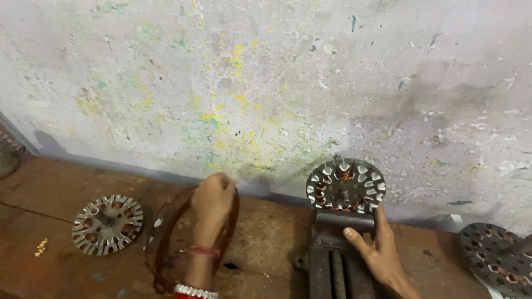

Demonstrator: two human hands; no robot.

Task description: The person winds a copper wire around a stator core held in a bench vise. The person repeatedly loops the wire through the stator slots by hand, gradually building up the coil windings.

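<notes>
My left hand (212,204) is closed around a loop of reddish-brown copper wire (166,235) that hangs down over the wooden bench (271,232). My right hand (377,249) rests on the jaw of a dark metal vise (332,249), thumb against its top. A round slotted stator core (346,184) with copper windings stands upright, clamped in the vise, against the wall.
Another stator core (107,223) lies flat on the bench at the left. A third one (496,254) lies at the right edge. A paint-spattered wall (266,83) rises right behind the bench. Something dark sits at the far left edge (8,158).
</notes>
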